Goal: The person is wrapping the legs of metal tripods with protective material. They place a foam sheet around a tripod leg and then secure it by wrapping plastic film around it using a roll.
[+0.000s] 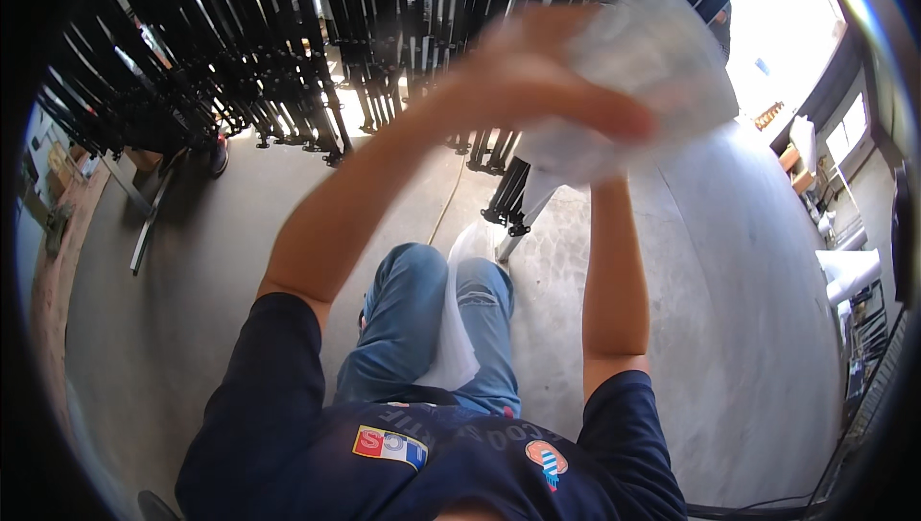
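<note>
Up at the right of the head view, my left hand (pixel 542 80) is smeared by motion, its thumb and fingers closed on a bundle of translucent white plastic wrap (pixel 662 51). The bundle looks thick and rounded; whether it is a full roll I cannot tell. My right forearm (pixel 616 272) rises to the underside of the wrap, which hides most of that hand and its fingers. A loose white strip (pixel 459 329) of similar sheeting hangs down between my knees. Just beyond the wrap are the ends of several black metal tubes (pixel 508 200).
Many black tubes with brackets (pixel 307 70) hang or stand in a dense row across the far side. A metal leg (pixel 149 233) stands at left, near a person's shoe (pixel 220 156). White rolls (pixel 849 273) and shelving line the right wall, by a bright doorway (pixel 791 32).
</note>
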A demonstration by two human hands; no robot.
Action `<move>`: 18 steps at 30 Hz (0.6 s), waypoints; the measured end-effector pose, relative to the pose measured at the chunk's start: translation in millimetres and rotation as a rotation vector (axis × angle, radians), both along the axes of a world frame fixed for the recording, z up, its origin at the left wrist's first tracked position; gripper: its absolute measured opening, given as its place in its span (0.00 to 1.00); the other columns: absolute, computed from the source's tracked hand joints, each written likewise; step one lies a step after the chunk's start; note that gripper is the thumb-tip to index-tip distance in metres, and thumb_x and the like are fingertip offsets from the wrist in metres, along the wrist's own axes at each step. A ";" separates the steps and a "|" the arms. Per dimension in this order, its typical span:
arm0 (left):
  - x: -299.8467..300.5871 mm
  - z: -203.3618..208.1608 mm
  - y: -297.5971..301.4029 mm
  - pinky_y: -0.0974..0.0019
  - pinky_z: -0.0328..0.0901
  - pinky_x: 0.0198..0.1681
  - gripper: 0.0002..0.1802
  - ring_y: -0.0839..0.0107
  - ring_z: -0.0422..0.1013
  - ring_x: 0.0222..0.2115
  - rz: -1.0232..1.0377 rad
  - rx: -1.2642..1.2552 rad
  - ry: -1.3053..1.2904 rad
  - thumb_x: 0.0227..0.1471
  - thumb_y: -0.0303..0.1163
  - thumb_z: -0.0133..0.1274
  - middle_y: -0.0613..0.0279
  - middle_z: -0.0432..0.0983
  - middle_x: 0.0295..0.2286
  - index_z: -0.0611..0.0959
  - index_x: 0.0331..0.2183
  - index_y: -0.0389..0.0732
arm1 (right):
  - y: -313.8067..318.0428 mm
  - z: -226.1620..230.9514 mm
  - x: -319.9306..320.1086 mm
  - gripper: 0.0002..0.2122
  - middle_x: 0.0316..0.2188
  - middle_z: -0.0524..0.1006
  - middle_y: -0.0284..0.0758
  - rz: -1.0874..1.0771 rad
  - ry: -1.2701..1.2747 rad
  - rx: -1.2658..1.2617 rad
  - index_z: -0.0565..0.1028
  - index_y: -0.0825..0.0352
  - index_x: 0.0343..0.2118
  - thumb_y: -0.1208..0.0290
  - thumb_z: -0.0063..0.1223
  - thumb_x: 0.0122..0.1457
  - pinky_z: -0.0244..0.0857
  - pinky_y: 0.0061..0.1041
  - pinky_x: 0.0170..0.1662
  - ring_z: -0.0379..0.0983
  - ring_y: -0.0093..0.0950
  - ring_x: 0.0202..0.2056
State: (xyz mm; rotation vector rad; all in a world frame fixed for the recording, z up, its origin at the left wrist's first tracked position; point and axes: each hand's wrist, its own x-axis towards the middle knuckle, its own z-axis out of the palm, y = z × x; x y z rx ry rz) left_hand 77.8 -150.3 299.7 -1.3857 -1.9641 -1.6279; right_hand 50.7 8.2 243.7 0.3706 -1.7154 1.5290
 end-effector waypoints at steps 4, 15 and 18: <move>25.7 21.2 57.5 0.66 0.65 0.32 0.46 0.62 0.71 0.27 0.296 -0.284 0.228 0.23 0.64 0.56 0.53 0.71 0.28 0.74 0.35 0.31 | 10.5 -17.1 17.9 0.19 0.36 0.70 0.37 0.176 0.046 -0.237 0.65 0.70 0.40 0.72 0.52 0.44 0.63 0.24 0.40 0.67 0.25 0.37; 30.5 6.0 78.5 0.66 0.68 0.31 0.46 0.59 0.72 0.29 0.630 -0.212 0.375 0.26 0.62 0.56 0.48 0.69 0.30 0.74 0.36 0.28 | 27.1 -25.5 39.3 0.31 0.44 0.62 0.36 0.743 0.354 -0.593 0.56 0.61 0.48 0.42 0.39 0.48 0.60 0.30 0.49 0.58 0.26 0.47; 22.5 0.8 80.0 0.66 0.68 0.31 0.38 0.60 0.71 0.29 0.652 -0.269 0.453 0.33 0.56 0.55 0.51 0.69 0.29 0.74 0.36 0.29 | 27.3 -22.5 37.3 0.31 0.42 0.62 0.35 0.641 0.223 -0.742 0.57 0.58 0.49 0.39 0.38 0.48 0.60 0.33 0.48 0.58 0.28 0.47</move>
